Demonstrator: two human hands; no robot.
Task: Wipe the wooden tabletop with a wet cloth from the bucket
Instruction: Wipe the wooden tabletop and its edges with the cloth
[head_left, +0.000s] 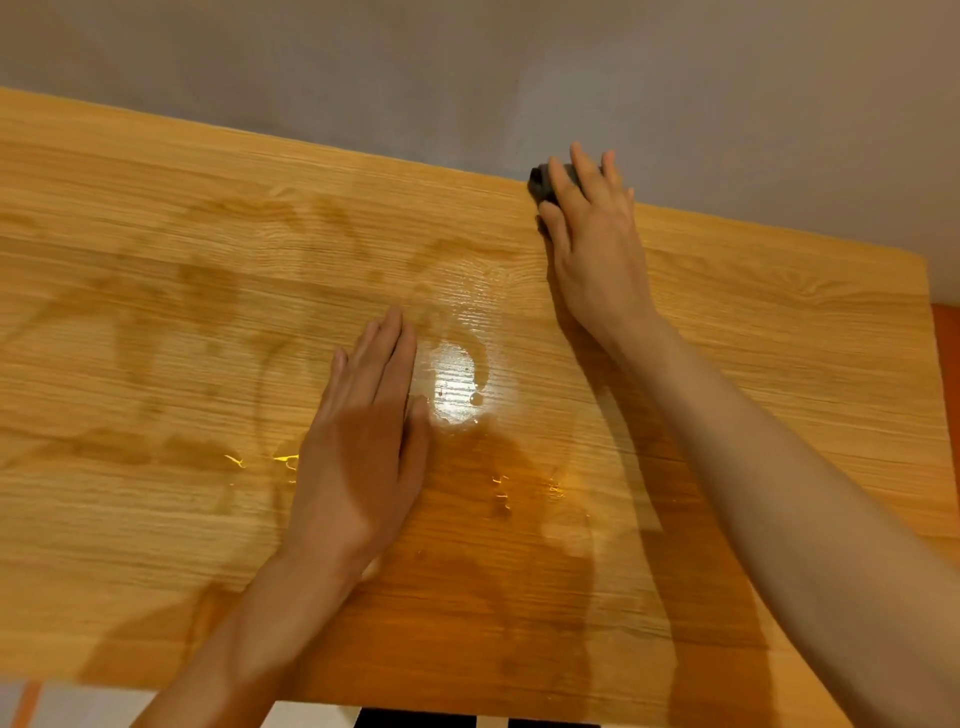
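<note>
Desk (156, 519): light wood-grain top filling most of the view; its far edge runs against a grey wall (467, 62); its right edge ends beside an orange strip (946, 374).
Wet streaks (171, 291): dark, smeared arcs across the left and middle of the desk; they curve from the far part toward the near edge.
Left hand (363, 447): lies flat, palm down, on the middle of the desk; fingers straight and close together, pointing away from the person; it holds nothing; its forearm comes in over the near edge.
Puddle (457, 384): a shiny pool of water just right of the left hand's fingers; it catches a bright glare; small glints of water lie nearer the person on both sides of the hand.
Right hand (592, 228): reaches to the far edge of the desk, close to the wall; fingers spread and bent down over the cloth, pressing it onto the wood; the arm stretches diagonally from the lower right corner.
Cloth (540, 182): a small dark wad at the far edge, touching the line where desk meets wall; mostly covered by the right hand, only its left part showing past the fingers.
Below the near edge: pale floor with black and white patches; too little shows to tell more.
Container: none shows in this view.
</note>
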